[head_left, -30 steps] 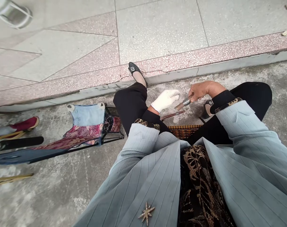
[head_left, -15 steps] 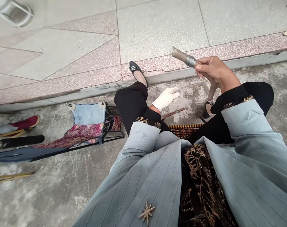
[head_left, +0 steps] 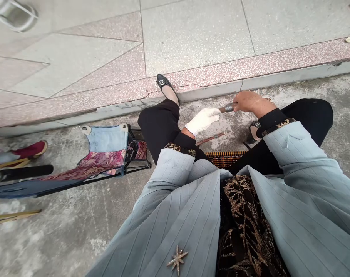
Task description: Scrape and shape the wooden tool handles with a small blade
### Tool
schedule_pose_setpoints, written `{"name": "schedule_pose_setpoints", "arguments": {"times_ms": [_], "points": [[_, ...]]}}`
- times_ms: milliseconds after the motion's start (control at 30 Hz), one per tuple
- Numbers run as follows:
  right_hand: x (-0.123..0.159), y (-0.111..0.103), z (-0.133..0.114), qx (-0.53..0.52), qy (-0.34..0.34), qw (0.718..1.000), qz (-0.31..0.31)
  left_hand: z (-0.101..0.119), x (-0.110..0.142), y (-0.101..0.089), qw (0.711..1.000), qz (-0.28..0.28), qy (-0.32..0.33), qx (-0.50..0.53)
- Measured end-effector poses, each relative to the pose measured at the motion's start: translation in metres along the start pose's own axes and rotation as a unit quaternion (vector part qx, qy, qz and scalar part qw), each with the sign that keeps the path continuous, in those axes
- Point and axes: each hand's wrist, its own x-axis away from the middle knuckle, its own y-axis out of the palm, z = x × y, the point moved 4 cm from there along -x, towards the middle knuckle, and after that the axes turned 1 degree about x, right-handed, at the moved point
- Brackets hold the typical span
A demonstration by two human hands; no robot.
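Observation:
My right hand [head_left: 250, 103] is closed around a brown tube [head_left: 221, 110] with a band of silvery wire [head_left: 229, 107] wound about it. The tube points left, and its far end meets the fingertips of my left hand [head_left: 204, 120]. That hand wears a white knitted glove and its fingers are curled closed. What lies inside them, if anything, is hidden. Below the gloved hand a thin reddish-brown rod [head_left: 211, 138] slants over the concrete. Between my thighs shows the woven edge of a wicker seat [head_left: 225, 154].
A folding chair [head_left: 105, 154] with patched blue and floral cloth stands to my left. Beyond it a red shoe [head_left: 33, 149] of another person shows. A raised tiled step [head_left: 192, 46] runs along the front, with my black shoe [head_left: 163, 81] at its edge. A white-framed object [head_left: 20, 17] is at upper left.
My right hand has come down and turned, bringing the wire-wound tube from above the step to my gloved left hand. The left hand has stayed almost in place.

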Motion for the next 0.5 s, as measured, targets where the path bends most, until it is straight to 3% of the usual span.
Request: {"name": "schedule_pose_setpoints", "arguments": {"times_ms": [267,400,500], "points": [[0.006,0.017,-0.002,-0.054,-0.114,0.977,-0.173,-0.011,-0.006,-0.01,0.999,0.045,0.01,-0.017],[0.013,0.012,-0.005,-0.152,-0.185,0.948,-0.21,-0.021,-0.013,-0.017,0.997,0.074,-0.004,0.006],[0.022,0.0,-0.003,-0.251,-0.238,0.921,-0.181,-0.019,-0.014,-0.02,0.995,0.094,0.004,0.023]]}}
